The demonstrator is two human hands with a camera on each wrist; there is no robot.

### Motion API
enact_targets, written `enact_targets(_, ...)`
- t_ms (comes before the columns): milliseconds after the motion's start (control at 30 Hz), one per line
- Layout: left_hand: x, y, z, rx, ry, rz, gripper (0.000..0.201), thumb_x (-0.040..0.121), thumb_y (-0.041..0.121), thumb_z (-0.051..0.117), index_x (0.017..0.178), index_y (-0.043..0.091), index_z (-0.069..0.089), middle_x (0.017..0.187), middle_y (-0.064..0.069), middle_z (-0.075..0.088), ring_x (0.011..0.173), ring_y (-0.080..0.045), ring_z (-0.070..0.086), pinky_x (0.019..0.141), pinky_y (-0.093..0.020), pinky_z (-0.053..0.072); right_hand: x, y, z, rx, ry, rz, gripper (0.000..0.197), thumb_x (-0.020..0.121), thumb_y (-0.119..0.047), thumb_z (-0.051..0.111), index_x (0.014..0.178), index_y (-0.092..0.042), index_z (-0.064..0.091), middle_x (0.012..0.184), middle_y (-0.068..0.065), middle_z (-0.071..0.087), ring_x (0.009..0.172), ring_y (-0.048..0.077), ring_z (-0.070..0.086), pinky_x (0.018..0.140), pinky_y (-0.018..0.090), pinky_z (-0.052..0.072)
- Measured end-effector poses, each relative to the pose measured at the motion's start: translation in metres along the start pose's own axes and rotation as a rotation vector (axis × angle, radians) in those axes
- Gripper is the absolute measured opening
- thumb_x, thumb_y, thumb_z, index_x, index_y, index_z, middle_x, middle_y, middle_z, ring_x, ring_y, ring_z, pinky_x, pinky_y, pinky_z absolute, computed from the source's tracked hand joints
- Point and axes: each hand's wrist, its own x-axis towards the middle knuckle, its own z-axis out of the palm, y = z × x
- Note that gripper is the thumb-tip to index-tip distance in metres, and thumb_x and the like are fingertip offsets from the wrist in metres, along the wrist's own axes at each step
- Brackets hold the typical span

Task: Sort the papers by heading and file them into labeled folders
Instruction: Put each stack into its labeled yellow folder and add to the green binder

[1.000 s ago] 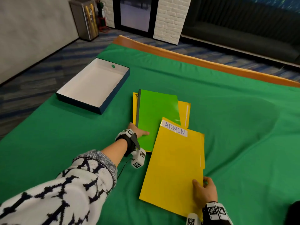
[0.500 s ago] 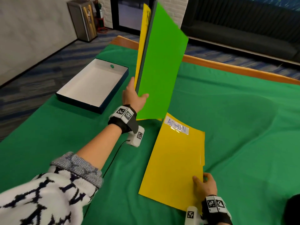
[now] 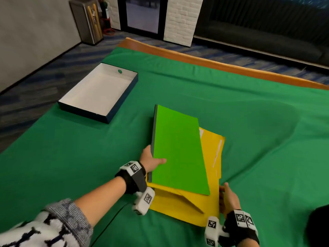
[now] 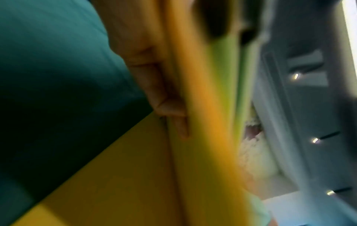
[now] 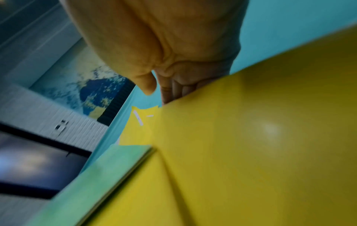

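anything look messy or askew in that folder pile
Yes. The green folder held by the left hand lies skewed across the yellow folders, so their edges fan out. The bottom yellow folder's flap is lifted near the right hand.

One green folder (image 3: 179, 150) on top. Under it, yellow folders (image 3: 211, 154): at least two, the exact number hidden by the overlap. One open white-lined box (image 3: 99, 94) sits on the desk (image 3: 249, 107), which wears one green cloth. Two hands in shot, left hand (image 3: 151, 160) and right hand (image 3: 228, 198). Out back stands one metal bin (image 3: 86, 20).
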Motion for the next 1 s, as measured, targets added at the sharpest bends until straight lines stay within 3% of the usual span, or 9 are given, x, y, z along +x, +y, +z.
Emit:
enact_targets(100, -0.005, -0.024, 0.005, 0.184, -0.079, -0.044, 0.101, 0.077, 0.031, 0.074, 0.148, 0.006, 0.006, 0.155, -0.009, 0.016, 0.141, -0.024, 0.02, 0.114, -0.035, 0.022, -0.009, -0.006, 0.0, 0.056, -0.094, 0.059, 0.052, 0.093, -0.055, 0.038, 0.083, -0.01, 0.061, 0.072, 0.014, 0.06, 0.066, 0.025, 0.052, 0.06, 0.033, 0.044)
enact_targets(200, -0.015, -0.036, 0.011, 0.368, -0.183, -0.042, 0.108, 0.077, 0.039, 0.071, 0.147, 0.004, -0.004, 0.156, -0.011, 0.009, 0.143, -0.023, 0.016, 0.116, -0.033, 0.019, -0.02, -0.013, 0.007, -0.067, -0.097, -0.015, 0.035, 0.089, -0.047, 0.055, 0.088, -0.011, 0.054, 0.066, 0.004, 0.049, 0.057, 0.019, 0.046, 0.051, 0.025, 0.039)
enact_targets(300, -0.023, -0.045, 0.014, 0.483, -0.243, -0.031, 0.111, 0.077, 0.041, 0.071, 0.147, 0.006, -0.008, 0.156, -0.01, 0.006, 0.143, -0.022, 0.016, 0.116, -0.033, 0.019, -0.025, -0.012, 0.014, -0.185, -0.073, -0.139, 0.045, 0.083, -0.034, 0.068, 0.117, -0.012, 0.048, 0.107, 0.011, 0.056, 0.093, 0.027, 0.052, 0.077, 0.04, 0.046)
enact_targets(433, -0.025, -0.053, 0.015, 0.62, -0.321, -0.004, 0.115, 0.074, 0.049, 0.071, 0.147, 0.011, -0.009, 0.157, -0.009, 0.008, 0.143, -0.023, 0.018, 0.116, -0.036, 0.022, -0.028, -0.008, 0.019, -0.258, -0.048, -0.26, 0.079, 0.073, -0.016, 0.079, 0.138, -0.003, 0.035, 0.13, 0.019, 0.054, 0.109, 0.029, 0.056, 0.095, 0.04, 0.045)
enact_targets(667, -0.019, -0.051, 0.004, 0.905, -0.259, 0.094, 0.118, 0.065, 0.071, 0.063, 0.148, 0.011, 0.003, 0.151, -0.014, 0.013, 0.139, -0.031, 0.021, 0.114, -0.042, 0.023, -0.034, -0.017, 0.018, 0.123, -0.235, -0.226, 0.064, 0.08, 0.016, 0.058, 0.133, -0.016, 0.042, 0.111, 0.016, 0.064, 0.086, 0.029, 0.066, 0.071, 0.043, 0.057)
enact_targets(767, -0.015, -0.04, 0.001, 0.779, -0.188, 0.125, 0.117, 0.067, 0.069, 0.063, 0.147, 0.012, 0.0, 0.15, -0.012, 0.008, 0.139, -0.031, 0.019, 0.114, -0.043, 0.023, -0.037, -0.024, 0.019, 0.244, -0.335, -0.243, 0.069, 0.075, 0.013, 0.064, 0.134, -0.017, 0.044, 0.12, 0.014, 0.062, 0.094, 0.032, 0.066, 0.076, 0.048, 0.056)
enact_targets(867, -0.011, -0.014, -0.005, 0.305, -0.014, 0.018, 0.128, 0.064, 0.064, 0.07, 0.147, 0.011, -0.012, 0.156, -0.014, -0.004, 0.144, -0.029, 0.009, 0.115, -0.042, 0.016, -0.045, -0.027, 0.021, 0.263, -0.406, -0.23, 0.106, 0.046, -0.011, 0.09, 0.138, -0.024, 0.041, 0.136, 0.011, 0.052, 0.113, 0.034, 0.059, 0.091, 0.059, 0.047)
enact_targets(933, -0.01, 0.006, -0.012, -0.007, 0.1, -0.01, 0.133, 0.054, 0.065, 0.074, 0.148, 0.011, -0.003, 0.156, -0.012, 0.009, 0.142, -0.027, 0.018, 0.114, -0.041, 0.02, -0.053, -0.033, 0.023, 0.253, -0.464, -0.268, 0.089, 0.054, -0.004, 0.083, 0.134, -0.022, 0.047, 0.129, 0.01, 0.058, 0.109, 0.032, 0.061, 0.092, 0.056, 0.047)
enact_targets(1000, -0.014, 0.022, -0.018, -0.163, 0.153, 0.053, 0.143, 0.036, 0.076, 0.072, 0.147, 0.009, 0.012, 0.153, -0.011, 0.022, 0.139, -0.025, 0.026, 0.114, -0.042, 0.024, -0.06, -0.042, 0.027, 0.228, -0.476, -0.33, 0.058, 0.072, 0.011, 0.063, 0.123, -0.016, 0.055, 0.109, 0.012, 0.069, 0.087, 0.025, 0.069, 0.077, 0.044, 0.057)
